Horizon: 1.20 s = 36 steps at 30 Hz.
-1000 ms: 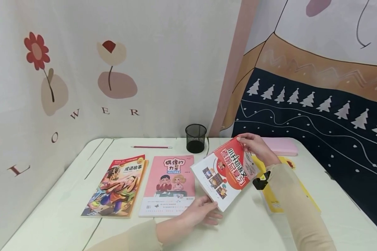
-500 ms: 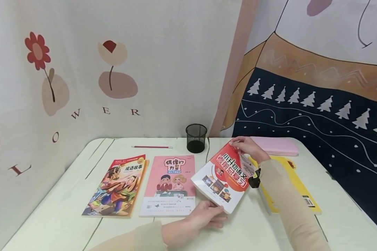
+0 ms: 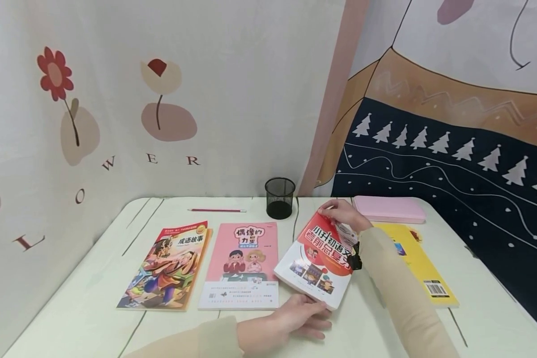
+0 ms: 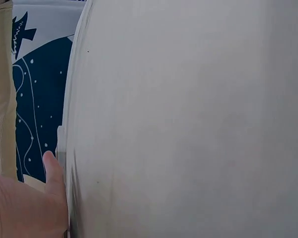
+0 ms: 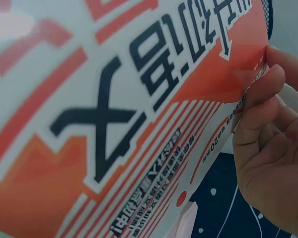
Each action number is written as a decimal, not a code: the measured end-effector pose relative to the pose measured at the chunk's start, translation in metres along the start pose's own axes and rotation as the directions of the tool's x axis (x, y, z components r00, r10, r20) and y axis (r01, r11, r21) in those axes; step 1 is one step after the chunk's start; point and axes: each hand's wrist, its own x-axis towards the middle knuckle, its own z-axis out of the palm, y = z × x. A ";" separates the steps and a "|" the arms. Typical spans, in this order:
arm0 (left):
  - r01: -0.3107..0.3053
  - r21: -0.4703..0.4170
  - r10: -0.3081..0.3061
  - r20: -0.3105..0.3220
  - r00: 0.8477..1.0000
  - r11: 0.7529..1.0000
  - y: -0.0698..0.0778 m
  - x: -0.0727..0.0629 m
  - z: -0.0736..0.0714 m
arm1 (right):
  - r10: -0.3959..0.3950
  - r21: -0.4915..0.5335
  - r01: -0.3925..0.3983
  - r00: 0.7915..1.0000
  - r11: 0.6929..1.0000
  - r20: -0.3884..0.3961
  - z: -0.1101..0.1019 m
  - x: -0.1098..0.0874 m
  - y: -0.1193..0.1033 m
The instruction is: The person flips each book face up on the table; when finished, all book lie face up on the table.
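Head view: one pale table (image 3: 94,278) carried four books. The work looked unfinished: the yellow book (image 3: 425,261), pink book (image 3: 243,263) and illustrated storybook (image 3: 163,268) lay flat, but the red-and-white book (image 3: 315,263), just right of the pink book, was tilted, apparently not yet set down. One pink case (image 3: 394,209) lay behind. The right hand (image 3: 343,214) pinched the tilted book's top; the left hand (image 3: 297,320) touched its lower edge, whether gripping I couldn't tell. One mesh cup (image 3: 279,196) stood near one pencil (image 3: 217,210).

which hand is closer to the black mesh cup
Right. The right hand, at the top of the red book, is right of the cup; the left hand, at the book's bottom, is much farther in front.
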 end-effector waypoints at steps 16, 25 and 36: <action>0.101 -0.008 -0.098 0.152 0.983 0.995 -0.002 0.004 0.011 | 0.031 -0.052 -0.026 0.994 0.998 0.102 0.018 0.016 0.002; 0.173 0.088 -0.186 0.179 0.966 0.981 0.004 0.000 0.009 | 0.028 -0.034 -0.022 0.980 0.999 0.198 0.025 0.013 0.004; 0.047 0.225 -0.100 0.228 0.969 0.973 0.015 -0.006 -0.006 | -0.086 0.004 0.087 0.982 0.996 0.169 0.016 -0.008 0.002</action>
